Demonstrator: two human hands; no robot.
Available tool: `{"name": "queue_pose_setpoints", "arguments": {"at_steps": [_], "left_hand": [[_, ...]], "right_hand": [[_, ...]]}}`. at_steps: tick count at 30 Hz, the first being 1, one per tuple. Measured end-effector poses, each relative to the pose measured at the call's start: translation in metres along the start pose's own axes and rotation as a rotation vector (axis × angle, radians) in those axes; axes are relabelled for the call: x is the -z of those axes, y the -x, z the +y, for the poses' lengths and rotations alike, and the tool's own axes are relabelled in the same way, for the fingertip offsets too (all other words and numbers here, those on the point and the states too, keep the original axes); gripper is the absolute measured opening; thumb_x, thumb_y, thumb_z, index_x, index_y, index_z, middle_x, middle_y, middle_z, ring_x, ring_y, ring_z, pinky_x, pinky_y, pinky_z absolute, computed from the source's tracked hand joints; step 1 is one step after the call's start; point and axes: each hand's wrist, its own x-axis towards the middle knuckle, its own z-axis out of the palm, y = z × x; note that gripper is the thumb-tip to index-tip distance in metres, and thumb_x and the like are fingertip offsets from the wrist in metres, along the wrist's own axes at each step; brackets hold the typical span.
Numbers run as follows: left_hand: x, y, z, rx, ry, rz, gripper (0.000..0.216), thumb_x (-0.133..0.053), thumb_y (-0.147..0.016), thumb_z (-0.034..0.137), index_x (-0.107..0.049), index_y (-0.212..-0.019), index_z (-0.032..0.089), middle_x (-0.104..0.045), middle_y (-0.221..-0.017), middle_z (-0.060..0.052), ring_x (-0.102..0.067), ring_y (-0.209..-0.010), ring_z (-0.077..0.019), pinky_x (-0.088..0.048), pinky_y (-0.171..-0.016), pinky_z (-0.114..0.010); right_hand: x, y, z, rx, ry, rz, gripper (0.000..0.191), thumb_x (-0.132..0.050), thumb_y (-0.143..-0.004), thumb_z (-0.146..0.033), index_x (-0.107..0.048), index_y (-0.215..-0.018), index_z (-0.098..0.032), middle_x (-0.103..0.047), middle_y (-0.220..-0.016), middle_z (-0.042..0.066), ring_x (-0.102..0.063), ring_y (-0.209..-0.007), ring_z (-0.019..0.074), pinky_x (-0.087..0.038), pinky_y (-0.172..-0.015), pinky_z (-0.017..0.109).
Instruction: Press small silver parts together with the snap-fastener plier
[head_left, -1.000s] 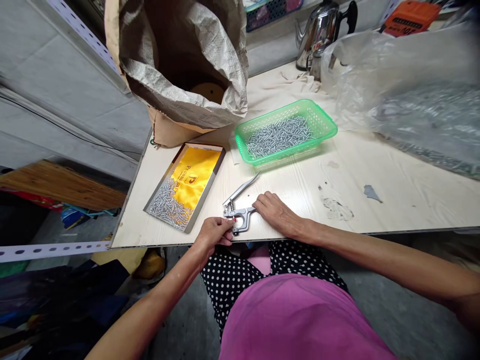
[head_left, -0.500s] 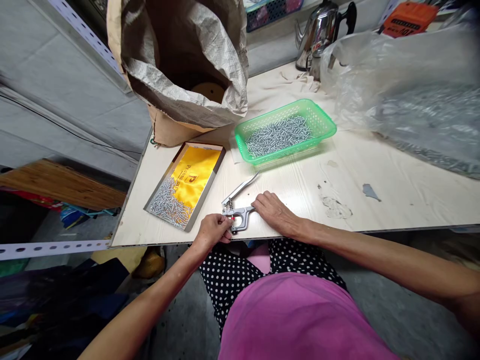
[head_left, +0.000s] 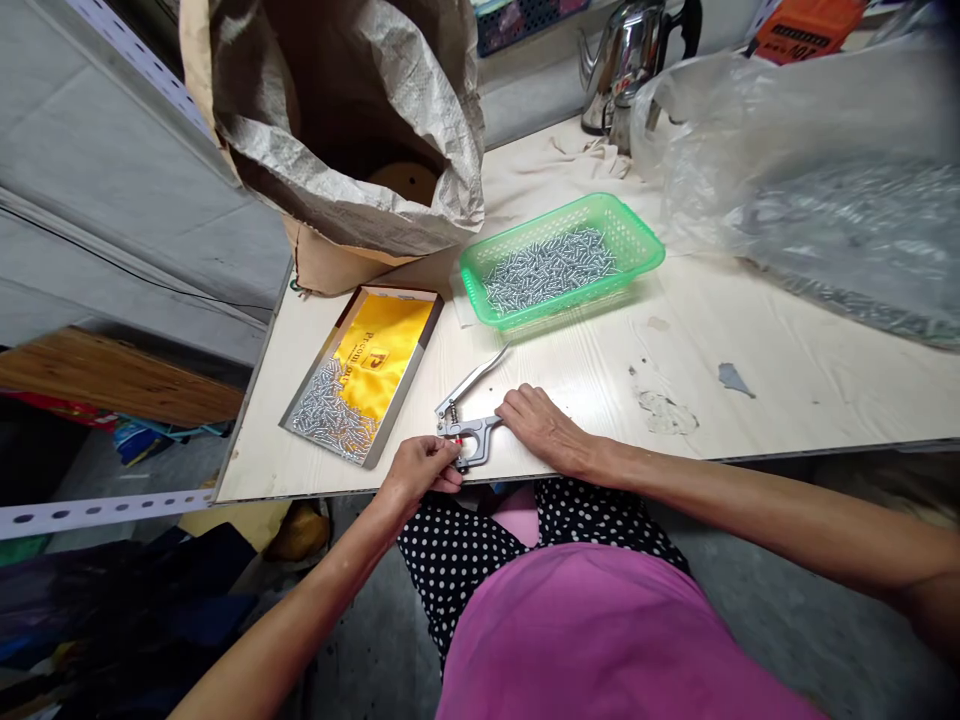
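Observation:
Grey snap-fastener pliers (head_left: pixel 484 432) lie at the table's front edge, their handles spread apart. My right hand (head_left: pixel 546 430) is closed round the end of the lower grey handle, while the silver upper handle (head_left: pixel 474 380) points up and away, untouched. At the jaw, beside a small red part, my left hand (head_left: pixel 424 466) is pinched together; whatever lies between its fingertips is too small to make out. To the left, a shallow box (head_left: pixel 412 386) with yellow satin cloth (head_left: pixel 382 345) inside holds a heap of small silver metal pins (head_left: pixel 330 415).
Behind the pliers, a green basket (head_left: pixel 637 255) contains many similar metal pieces (head_left: pixel 551 270). A large woven sack (head_left: pixel 442 225) stands back left. On the right lies a clear plastic bag (head_left: pixel 750 200) of metal pieces. A metal kettle (head_left: pixel 630 60) stands at the back.
The whole view has shifted slightly, moving the table's things a little to the left in the picture. Both hands keep their places at the pliers, the left still pinched at the jaw.

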Motion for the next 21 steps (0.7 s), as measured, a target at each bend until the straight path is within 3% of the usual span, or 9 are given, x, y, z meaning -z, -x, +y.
{"name": "queue_pose_setpoints", "arguments": {"at_steps": [10,18,21], "left_hand": [[-0.005,0.001,-0.005,0.026,0.024,0.085,0.018,-0.073,-0.079,0.024,-0.063,-0.078,0.01,-0.063,-0.052,-0.001,-0.061,-0.044,-0.0094,-0.054,-0.05,-0.019],[0.001,-0.003,-0.017,0.005,0.296,0.133,0.026,-0.078,-0.074,0.03,-0.062,-0.081,0.012,-0.063,-0.057,0.001,-0.06,-0.048,-0.0065,-0.055,-0.054,-0.016],[-0.002,-0.003,-0.023,-0.008,0.377,0.141,0.028,-0.078,-0.074,0.033,-0.062,-0.084,0.012,-0.059,-0.053,0.004,-0.056,-0.044,-0.0054,-0.053,-0.048,-0.015]], "right_hand": [[0.0,-0.003,-0.002,-0.024,0.038,-0.021,0.017,-0.041,-0.096,-0.012,-0.058,-0.093,-0.015,-0.055,-0.088,0.009,-0.038,-0.084,0.0238,-0.027,-0.07,0.035],[0.0,0.0,0.001,-0.023,-0.019,-0.013,0.021,-0.038,-0.098,-0.012,-0.058,-0.095,-0.014,-0.055,-0.092,0.01,-0.036,-0.086,0.0238,-0.026,-0.071,0.034],[0.002,0.0,0.001,-0.01,-0.014,-0.018,0.024,-0.035,-0.098,-0.012,-0.059,-0.095,-0.013,-0.055,-0.091,0.011,-0.036,-0.085,0.0237,-0.027,-0.071,0.035]]}}
